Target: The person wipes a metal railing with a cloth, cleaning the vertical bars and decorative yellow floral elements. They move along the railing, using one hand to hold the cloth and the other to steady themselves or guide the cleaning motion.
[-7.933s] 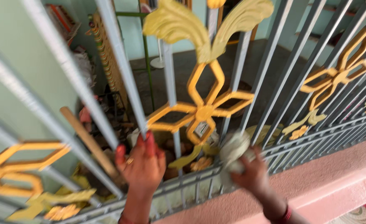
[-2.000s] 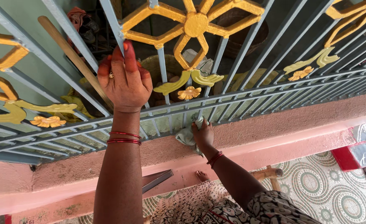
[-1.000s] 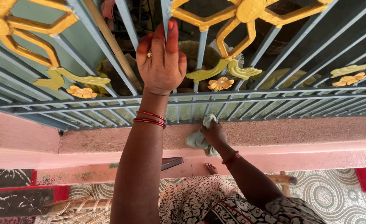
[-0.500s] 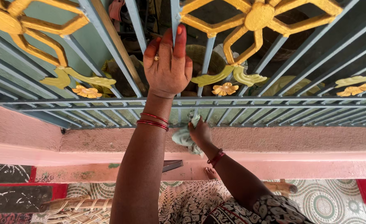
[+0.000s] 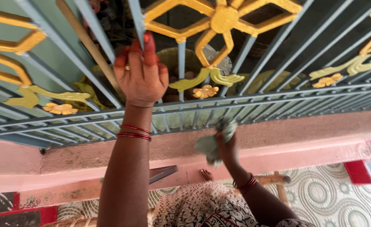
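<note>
A left hand (image 5: 141,73) grips a grey bar of the grille (image 5: 278,98); the right hand (image 5: 226,145), closed on a crumpled cloth (image 5: 213,143), presses its bottom rail above the pink ledge (image 5: 311,134).

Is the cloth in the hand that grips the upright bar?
No, the right hand holds the cloth low at the grille, while the left hand grips the bar.

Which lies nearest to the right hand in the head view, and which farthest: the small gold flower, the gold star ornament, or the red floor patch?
From the right hand:
1. Small gold flower, just above.
2. Gold star ornament, higher on the grille.
3. Red floor patch, far right below.
</note>
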